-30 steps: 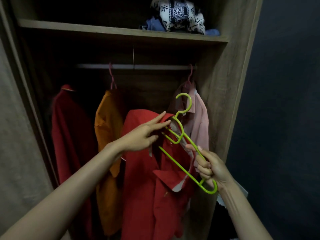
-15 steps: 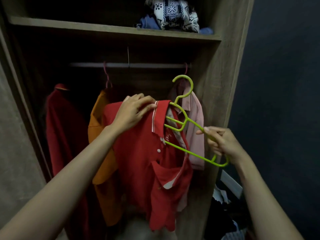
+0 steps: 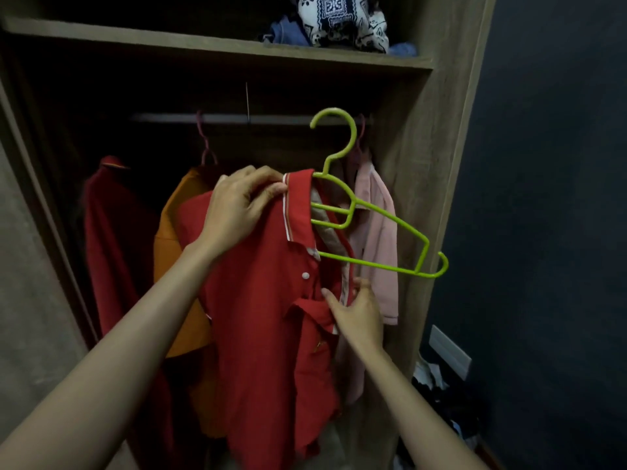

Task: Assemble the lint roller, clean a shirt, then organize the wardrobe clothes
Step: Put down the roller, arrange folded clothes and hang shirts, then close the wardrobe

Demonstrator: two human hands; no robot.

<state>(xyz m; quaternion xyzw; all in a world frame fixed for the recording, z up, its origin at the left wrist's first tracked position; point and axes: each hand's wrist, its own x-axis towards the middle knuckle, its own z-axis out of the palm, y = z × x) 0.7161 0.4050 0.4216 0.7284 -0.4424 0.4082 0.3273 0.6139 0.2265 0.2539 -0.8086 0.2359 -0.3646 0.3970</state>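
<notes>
A red polo shirt point(image 3: 264, 327) with a white-striped collar hangs in front of the open wardrobe. Its left shoulder sits over a green plastic hanger point(image 3: 383, 220). The hanger's hook rises just below the rail, and its right arm sticks out bare beside the shirt. My left hand point(image 3: 242, 206) grips the shirt at the collar and shoulder and holds it up. Lower down, my right hand point(image 3: 358, 312) pinches the shirt's open front edge below the buttons.
On the rail point(image 3: 237, 118) hang a dark red garment point(image 3: 108, 239), an orange shirt point(image 3: 173, 232) and a pink shirt point(image 3: 378, 239). Folded clothes point(image 3: 339, 25) lie on the upper shelf. The wardrobe's side panel point(image 3: 441, 147) stands right, with clutter point(image 3: 441, 388) on the floor beside it.
My right hand let go of the hanger's lower end and dropped to the shirt's front. My left hand now grips the collar, and the shirt and hanger have risen toward the rail.
</notes>
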